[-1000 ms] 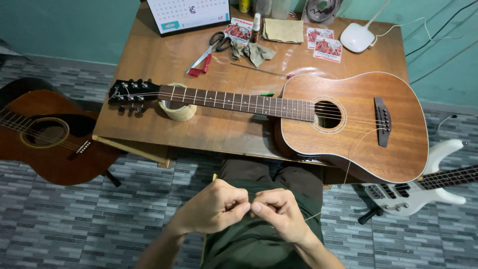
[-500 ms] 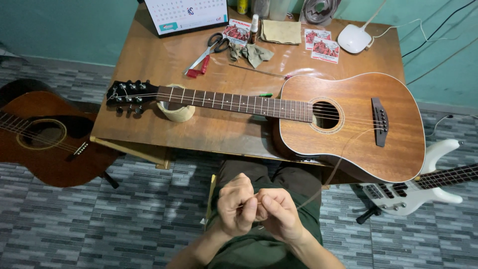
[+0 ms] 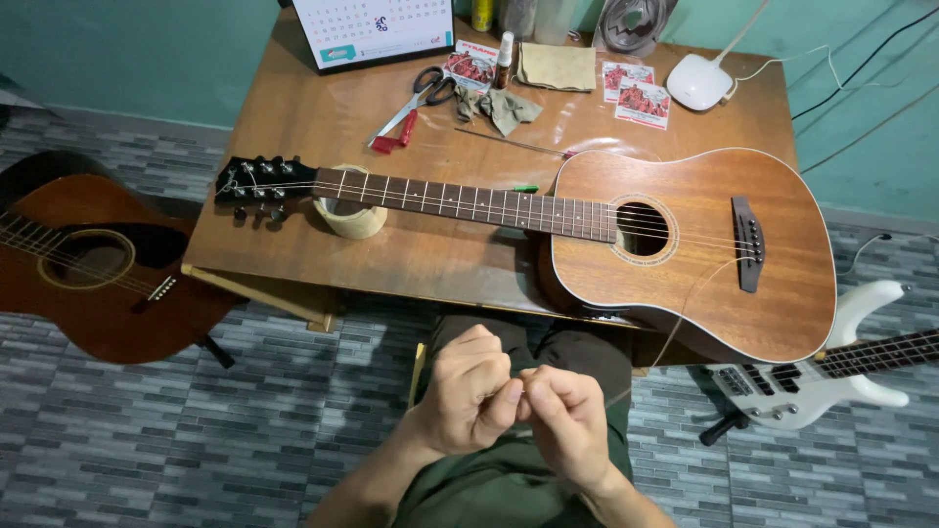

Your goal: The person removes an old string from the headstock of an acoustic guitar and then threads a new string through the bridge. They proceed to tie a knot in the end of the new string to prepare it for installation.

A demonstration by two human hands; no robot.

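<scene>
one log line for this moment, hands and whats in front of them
left hand: closed, pinching thin wire guitar string | right hand: closed against left | brown wooden acoustic guitar: flat on wooden table

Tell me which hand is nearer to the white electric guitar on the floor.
Right. The right hand sits over the lap, on the side of the white electric guitar. The left hand presses against it on the far side, further from that guitar.

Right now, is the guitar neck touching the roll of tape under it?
Touching: the head view shows the guitar neck lying across the rim of the roll of tape, no gap visible.
</scene>
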